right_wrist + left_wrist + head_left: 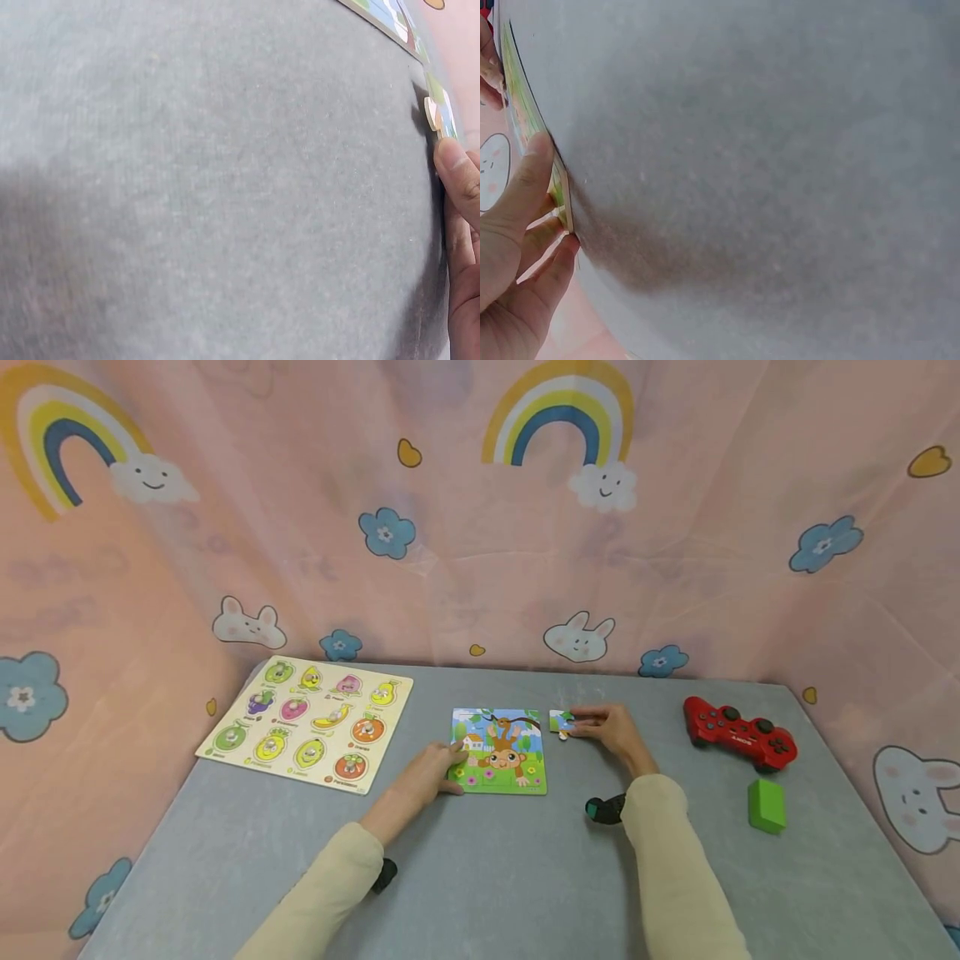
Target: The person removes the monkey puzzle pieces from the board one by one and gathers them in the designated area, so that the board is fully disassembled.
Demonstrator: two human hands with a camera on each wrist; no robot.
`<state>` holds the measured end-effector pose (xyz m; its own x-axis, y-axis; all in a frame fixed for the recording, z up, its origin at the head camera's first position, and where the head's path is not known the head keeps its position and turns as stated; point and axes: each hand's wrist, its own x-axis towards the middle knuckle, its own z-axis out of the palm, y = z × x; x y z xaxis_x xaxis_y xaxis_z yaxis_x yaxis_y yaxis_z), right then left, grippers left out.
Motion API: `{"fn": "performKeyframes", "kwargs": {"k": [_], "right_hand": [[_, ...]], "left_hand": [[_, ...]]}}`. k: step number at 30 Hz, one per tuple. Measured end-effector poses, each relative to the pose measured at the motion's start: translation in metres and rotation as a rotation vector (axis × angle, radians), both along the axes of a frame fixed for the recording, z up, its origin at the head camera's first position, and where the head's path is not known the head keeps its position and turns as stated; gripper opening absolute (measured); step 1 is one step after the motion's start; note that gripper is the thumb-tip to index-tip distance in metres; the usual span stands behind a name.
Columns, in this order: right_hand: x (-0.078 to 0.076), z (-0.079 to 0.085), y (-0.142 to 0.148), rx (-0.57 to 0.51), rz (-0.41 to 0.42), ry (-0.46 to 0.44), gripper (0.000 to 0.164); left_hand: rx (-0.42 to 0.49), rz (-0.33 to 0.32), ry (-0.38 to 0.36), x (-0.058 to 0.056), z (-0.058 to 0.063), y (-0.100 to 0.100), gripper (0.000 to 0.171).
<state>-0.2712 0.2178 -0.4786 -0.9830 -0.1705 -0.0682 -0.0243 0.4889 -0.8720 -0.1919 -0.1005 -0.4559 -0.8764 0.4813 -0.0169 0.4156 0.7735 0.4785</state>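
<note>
left hand point(437, 768): gripped the monkey puzzle point(504, 758) by its left edge
right hand point(613, 731): pinched a loose piece point(558, 720)
monkey puzzle: sat between them, could've skewed if tugged
loose piece: sat just right, could've dropped from a lazy pinch

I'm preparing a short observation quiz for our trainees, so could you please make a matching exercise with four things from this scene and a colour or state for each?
Things:
1. Monkey puzzle
2. Small puzzle piece
3. Game controller
4. Fruit board

Colours and states:
A. Red
B. Held in the fingers of the right hand
C. Cream-coloured
D. Gripped by the left hand

Right pairs: 1-D, 2-B, 3-A, 4-C.
</note>
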Motion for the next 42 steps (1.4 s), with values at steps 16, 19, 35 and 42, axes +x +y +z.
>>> {"fn": "performKeyframes", "kwargs": {"k": [16, 19, 35, 42], "right_hand": [[-0.0010, 0.0038, -0.0005, 0.057, -0.013, -0.035, 0.036], [-0.0006, 0.0045, -0.0007, 0.063, -0.007, -0.029, 0.035], [0.0036, 0.0030, -0.0005, 0.015, -0.027, -0.032, 0.038], [0.0050, 0.0023, -0.0016, 0.010, -0.041, -0.034, 0.040]], "left_hand": [[-0.050, 0.022, -0.027, 0.0000, 0.0015, 0.0014, 0.060], [-0.052, 0.031, -0.030, 0.0001, 0.0013, 0.0016, 0.060], [0.010, 0.005, -0.018, 0.0020, -0.0023, -0.0009, 0.057], [0.006, 0.004, -0.018, 0.0026, -0.0015, -0.0012, 0.057]]}}
